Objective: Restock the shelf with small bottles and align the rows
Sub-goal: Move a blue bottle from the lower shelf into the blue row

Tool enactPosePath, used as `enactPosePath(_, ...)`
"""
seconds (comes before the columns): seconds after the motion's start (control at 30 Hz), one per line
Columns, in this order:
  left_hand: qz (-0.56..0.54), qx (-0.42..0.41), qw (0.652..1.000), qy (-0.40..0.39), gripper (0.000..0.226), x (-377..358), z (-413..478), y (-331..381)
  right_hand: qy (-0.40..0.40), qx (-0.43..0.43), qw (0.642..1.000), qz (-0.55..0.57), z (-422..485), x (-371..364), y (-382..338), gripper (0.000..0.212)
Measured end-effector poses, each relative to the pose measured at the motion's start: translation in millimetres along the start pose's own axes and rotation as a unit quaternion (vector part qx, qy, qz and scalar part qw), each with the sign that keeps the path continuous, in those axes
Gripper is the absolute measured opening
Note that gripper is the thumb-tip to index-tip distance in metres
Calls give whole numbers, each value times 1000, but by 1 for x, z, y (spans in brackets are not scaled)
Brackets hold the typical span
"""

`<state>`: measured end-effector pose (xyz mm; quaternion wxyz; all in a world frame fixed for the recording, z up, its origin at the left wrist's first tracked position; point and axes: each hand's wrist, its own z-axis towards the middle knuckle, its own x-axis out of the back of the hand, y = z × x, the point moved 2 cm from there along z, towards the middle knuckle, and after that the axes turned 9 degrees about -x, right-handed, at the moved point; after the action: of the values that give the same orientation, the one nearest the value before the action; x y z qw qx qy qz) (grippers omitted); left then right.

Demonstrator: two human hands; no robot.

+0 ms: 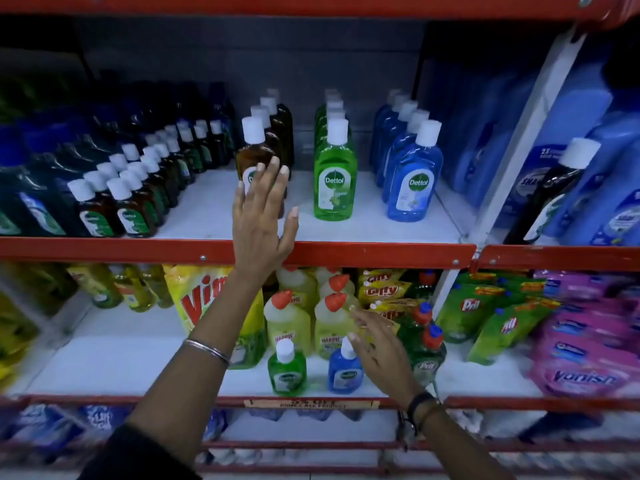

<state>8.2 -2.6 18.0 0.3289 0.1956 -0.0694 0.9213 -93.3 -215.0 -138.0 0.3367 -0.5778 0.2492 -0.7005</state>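
Observation:
On the upper white shelf (214, 216) stand three rows of bottles with white caps: brown (254, 150), green (334, 181) and blue (414, 185). My left hand (261, 220) is raised flat and open, its fingertips against the front brown bottle. On the lower shelf a small green bottle (286, 370) and a small blue bottle (344, 370) stand side by side at the front edge. My right hand (379, 344) is open, fingers spread, just right of the small blue bottle and holding nothing.
Rows of small dark bottles (135, 188) fill the upper shelf's left part. Large blue jugs (588, 174) stand to the right behind a white upright. Yellow dish-liquid bottles (287, 320), pouches and pink packs (585, 344) crowd the lower shelf. Red rails (381, 252) edge each shelf.

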Motion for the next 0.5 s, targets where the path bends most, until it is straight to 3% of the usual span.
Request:
enactPosePath(0.17, 72, 43, 995, -57, 56, -13, -10, -19, -122, -108, 985, 54, -8, -24, 34, 72)
enactPosePath(0.33, 107, 31, 992, -58, 58, -17, -11, -22, -116, -149, 974, 123, 0, -25, 34, 30)
enactPosePath(0.5, 95, 52, 993, -56, 60, -17, -10, -22, -73, -133, 974, 170, 7, -5, 22, 32)
